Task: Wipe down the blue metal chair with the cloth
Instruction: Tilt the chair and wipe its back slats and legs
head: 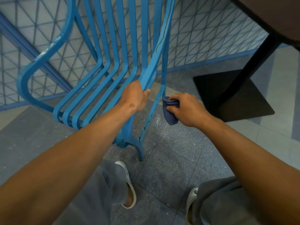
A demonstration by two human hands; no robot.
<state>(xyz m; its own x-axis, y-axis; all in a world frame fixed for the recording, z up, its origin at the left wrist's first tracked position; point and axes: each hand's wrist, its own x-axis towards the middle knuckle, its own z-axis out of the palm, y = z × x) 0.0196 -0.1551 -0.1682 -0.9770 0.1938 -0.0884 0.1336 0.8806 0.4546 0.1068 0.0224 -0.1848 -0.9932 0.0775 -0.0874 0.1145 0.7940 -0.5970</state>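
The blue metal chair (100, 75) with curved slats fills the upper middle of the head view, its front leg on the floor between my arms. My left hand (135, 96) grips the rightmost broad slat where seat meets back. My right hand (185, 108) holds a bunched dark blue cloth (170, 111) pressed against the thin side bar (163, 73) of the chair's right edge. Dark drip streaks run down that bar and the slat next to it.
A blue wire-mesh fence (203, 38) stands right behind the chair. A dark table with a black post and flat square base (230, 95) stands at the right. My two feet in white clogs and grey trousers are on the speckled grey tile floor (170, 159).
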